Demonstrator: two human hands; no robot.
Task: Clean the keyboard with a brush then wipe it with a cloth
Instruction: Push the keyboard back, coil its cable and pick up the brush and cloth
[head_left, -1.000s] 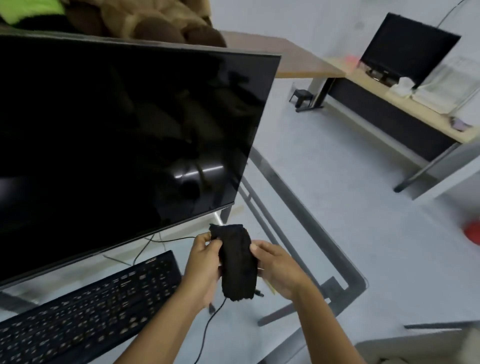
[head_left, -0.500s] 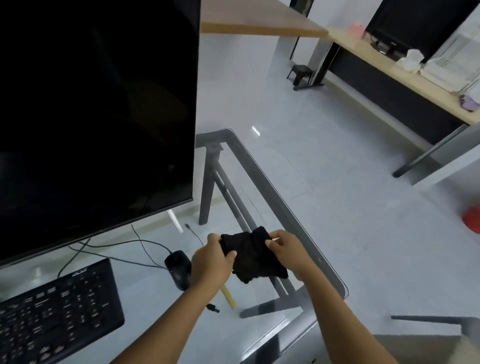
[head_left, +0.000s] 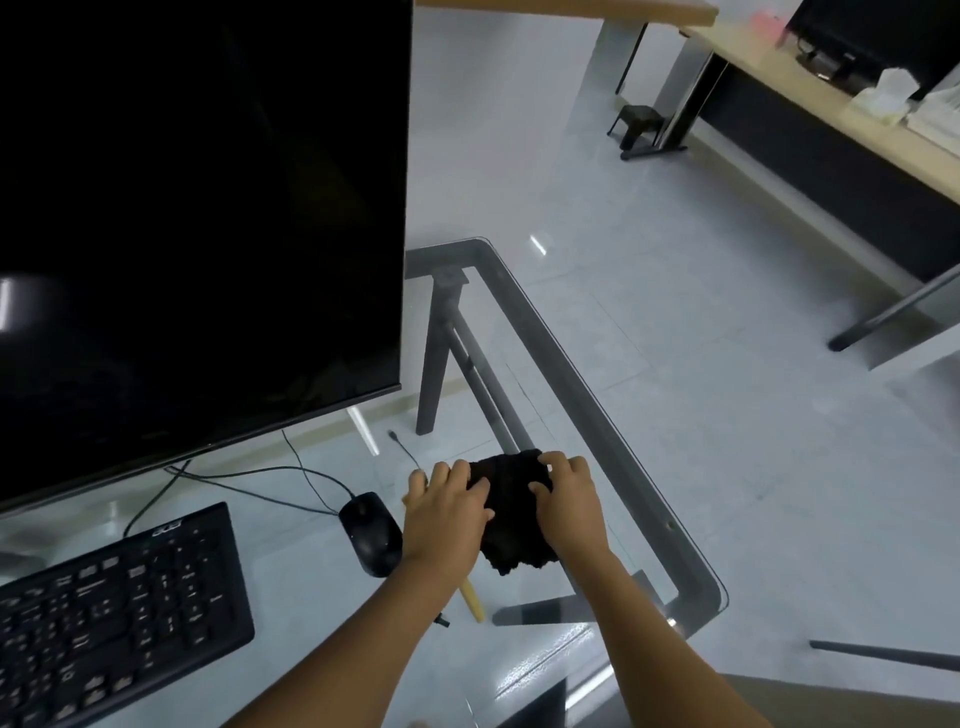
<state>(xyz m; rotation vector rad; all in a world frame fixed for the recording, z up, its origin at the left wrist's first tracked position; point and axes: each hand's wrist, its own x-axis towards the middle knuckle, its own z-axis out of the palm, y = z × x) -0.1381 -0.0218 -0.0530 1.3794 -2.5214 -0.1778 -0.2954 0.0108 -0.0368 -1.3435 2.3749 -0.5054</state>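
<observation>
Your left hand (head_left: 445, 512) and right hand (head_left: 567, 501), which held the black cloth (head_left: 511, 512) upright a second ago, now press it bunched onto the glass counter (head_left: 613, 441) right of the mouse (head_left: 370, 531), keyboard (head_left: 111, 608) well left: wiping likely finished.

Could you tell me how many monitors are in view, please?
2: a large black flat monitor on the glass desk, and a small black monitor on the far wooden desk, cut off.

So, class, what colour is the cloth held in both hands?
Black: the crumpled black cloth, seen in the head view.
</observation>
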